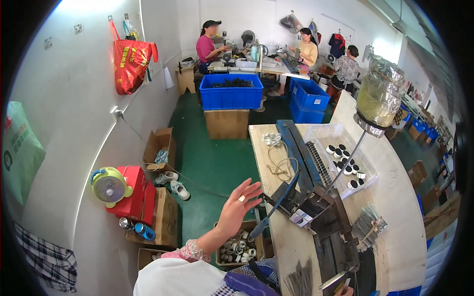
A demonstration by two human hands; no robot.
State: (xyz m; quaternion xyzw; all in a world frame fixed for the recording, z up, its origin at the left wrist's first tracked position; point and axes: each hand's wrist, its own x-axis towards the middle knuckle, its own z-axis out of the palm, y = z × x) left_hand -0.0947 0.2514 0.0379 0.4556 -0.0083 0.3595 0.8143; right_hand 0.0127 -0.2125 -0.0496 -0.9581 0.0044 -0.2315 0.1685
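My left hand point(236, 209) is raised left of the workbench, fingers spread and stretched out. A small pale piece point(241, 199) shows against its fingers; I cannot tell what it is or whether it is worn. Below this hand stands a box point(260, 245) of white ring-shaped pieces. Only a little of my right hand point(348, 291) shows at the lower edge, beside a metal rod-like handle point(332, 280). Its fingers are mostly hidden. Ahead of it on the bench sits a dark metal bench machine point(323, 209). Thin grey rods point(299, 279) lie in a bundle at the near bench edge.
A clear tray point(371, 183) holds several black-and-white round pieces. More grey rods point(368, 224) lie right of the machine. A foil-wrapped lamp-like container point(379, 93) rises on a pole. Left are a green fan point(109, 187) and cartons point(165, 217). People sit working at far tables beyond blue crates point(230, 98).
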